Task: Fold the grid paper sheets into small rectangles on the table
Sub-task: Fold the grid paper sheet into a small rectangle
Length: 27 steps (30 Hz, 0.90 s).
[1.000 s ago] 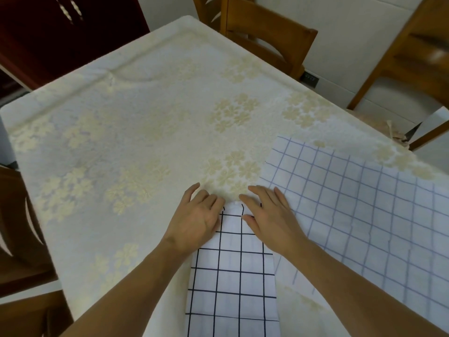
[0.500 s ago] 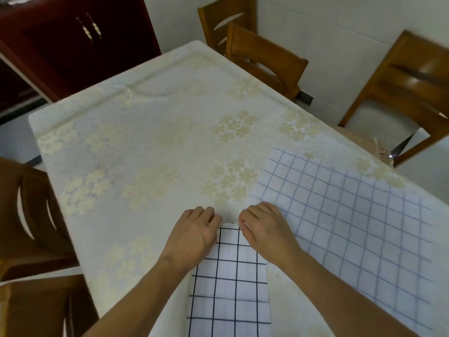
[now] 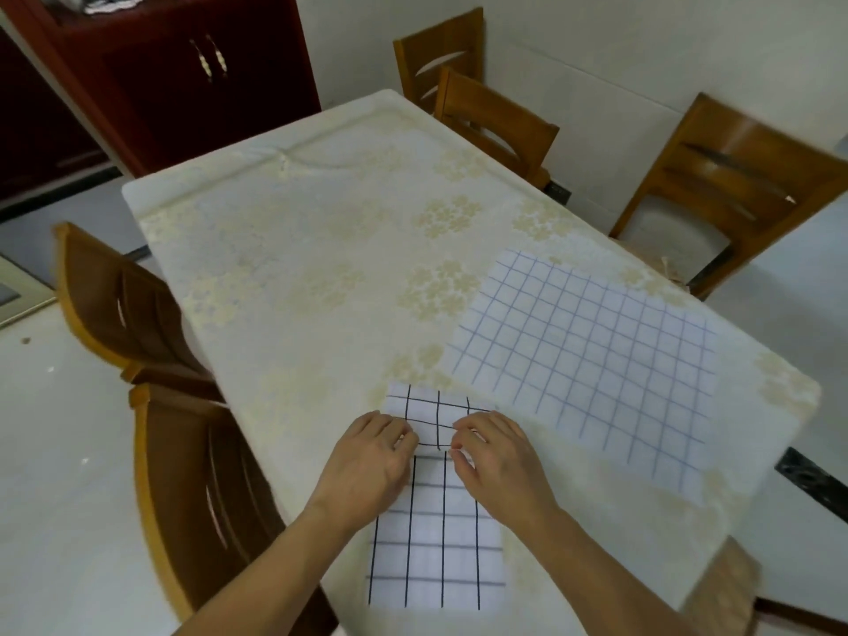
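A narrow folded strip of white paper with a bold black grid point(image 3: 436, 543) lies at the near edge of the table point(image 3: 298, 231). Its far end is raised and curls toward me. My left hand point(image 3: 371, 465) pinches that raised end at its left side, and my right hand point(image 3: 495, 461) pinches it at the right side. A larger flat sheet with a thin blue grid point(image 3: 587, 355) lies to the right of my hands, untouched.
The table wears a cream floral cloth. Wooden chairs stand at the left point(image 3: 137, 323), at the near left point(image 3: 197, 498), at the far end point(image 3: 486, 112) and at the right point(image 3: 734, 185). A dark red cabinet point(image 3: 183, 71) stands at the back left.
The far end of the black-grid strip has lifted off the table, with both hands going from pressing it flat to pinching it. My view has pulled back, showing more of the room.
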Tool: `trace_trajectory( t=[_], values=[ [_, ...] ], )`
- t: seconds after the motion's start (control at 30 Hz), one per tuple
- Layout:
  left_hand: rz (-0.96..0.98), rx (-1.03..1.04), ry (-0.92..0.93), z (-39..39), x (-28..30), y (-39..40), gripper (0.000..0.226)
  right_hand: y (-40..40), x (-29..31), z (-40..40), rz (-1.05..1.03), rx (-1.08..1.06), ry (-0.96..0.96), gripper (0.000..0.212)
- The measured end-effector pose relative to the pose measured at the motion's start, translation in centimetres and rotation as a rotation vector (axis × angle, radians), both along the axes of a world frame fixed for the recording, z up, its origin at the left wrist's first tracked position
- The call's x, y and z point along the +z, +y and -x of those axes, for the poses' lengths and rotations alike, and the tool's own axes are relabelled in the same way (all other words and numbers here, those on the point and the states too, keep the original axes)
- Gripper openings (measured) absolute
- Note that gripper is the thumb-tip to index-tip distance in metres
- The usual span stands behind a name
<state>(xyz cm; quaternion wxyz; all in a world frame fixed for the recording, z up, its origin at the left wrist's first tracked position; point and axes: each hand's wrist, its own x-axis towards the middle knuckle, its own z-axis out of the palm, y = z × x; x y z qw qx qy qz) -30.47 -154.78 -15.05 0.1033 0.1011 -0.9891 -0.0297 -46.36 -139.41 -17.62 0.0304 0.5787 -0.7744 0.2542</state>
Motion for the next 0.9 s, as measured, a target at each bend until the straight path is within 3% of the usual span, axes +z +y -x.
trace_trajectory(
  t=[0.13,0.37,0.77,0.9],
  values=[
    [-0.016,0.017,-0.144,-3.7,-0.6,3.5,0.023,3.5,-0.7,-4.0,-0.014,0.010,-0.021,0.002],
    [-0.050,0.041,-0.360,-7.8,-2.3,9.2,0.017,8.6,-4.3,-8.8,-0.083,0.028,-0.051,0.002],
    [-0.060,0.110,-0.550,-10.8,-3.3,14.9,0.024,14.3,-5.9,-12.0,-0.170,0.093,-0.108,0.006],
    [-0.130,0.207,-0.441,-10.4,-2.8,14.9,0.035,14.1,-5.6,-11.6,-0.164,0.099,-0.089,0.010]
  ],
)
